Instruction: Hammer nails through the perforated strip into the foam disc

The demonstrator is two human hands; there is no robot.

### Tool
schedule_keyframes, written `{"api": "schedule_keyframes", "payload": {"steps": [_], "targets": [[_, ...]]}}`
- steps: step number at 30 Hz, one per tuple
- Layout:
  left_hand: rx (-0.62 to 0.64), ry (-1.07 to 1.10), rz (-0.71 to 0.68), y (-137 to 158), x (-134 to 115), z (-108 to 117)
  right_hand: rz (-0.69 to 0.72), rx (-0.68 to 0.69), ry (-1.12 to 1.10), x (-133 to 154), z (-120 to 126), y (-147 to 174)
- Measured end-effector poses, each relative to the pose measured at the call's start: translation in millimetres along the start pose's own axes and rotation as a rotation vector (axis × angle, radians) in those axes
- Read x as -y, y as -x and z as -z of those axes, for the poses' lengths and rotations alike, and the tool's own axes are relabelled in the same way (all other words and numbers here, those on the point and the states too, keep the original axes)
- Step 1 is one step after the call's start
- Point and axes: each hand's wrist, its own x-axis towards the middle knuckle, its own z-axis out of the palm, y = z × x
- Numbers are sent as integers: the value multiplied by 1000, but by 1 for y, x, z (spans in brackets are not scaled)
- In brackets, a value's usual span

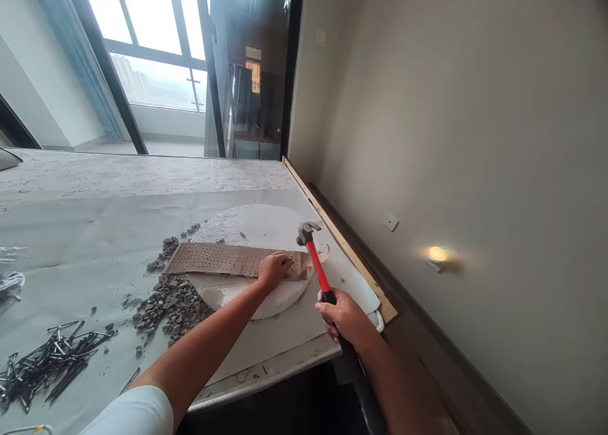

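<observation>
My right hand [342,315] is wrapped around the black grip of a claw hammer [318,267] with a red shaft. Its metal head is raised, to the right of my left hand [274,267]. That left hand rests on a long brown board [218,259] dotted with rows of small holes, near its torn-looking right end. The left fingertips are pinched together; what is between them is too small to make out. Under the board lies a round white slab [256,221]. Grey broken stones [178,302] are heaped beside the board's left end.
A pile of long nails [52,365] lies at the lower left of the covered table [95,232]. Clear plastic [10,286] sits at the left edge. A wooden strip [342,239] runs along the table's right side, near the wall, where a small lamp [437,255] glows.
</observation>
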Motion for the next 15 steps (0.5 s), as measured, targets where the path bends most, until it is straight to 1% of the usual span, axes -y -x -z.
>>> {"api": "schedule_keyframes", "payload": {"steps": [3,7,8,9,12,13,15], "targets": [[-34,-103,-30,2,0,-2,-4,5,-29,2,-5,0],[-32,-114,-32,4,1,-4,-123,29,-24,-2,-8,-6],[-29,-110,-28,5,1,-4,-131,20,-22,-2,-8,-6],[-23,-106,-24,6,1,-5,-118,5,-22,-2,-8,-6],[-13,-82,-15,7,2,-6,-16,-52,-28,-1,-7,-5],[-17,-74,-13,7,2,-6,-4,-59,-28,-2,-7,-6],[-24,-71,-7,7,1,-6,-47,-45,-15,-7,-8,-9]]}}
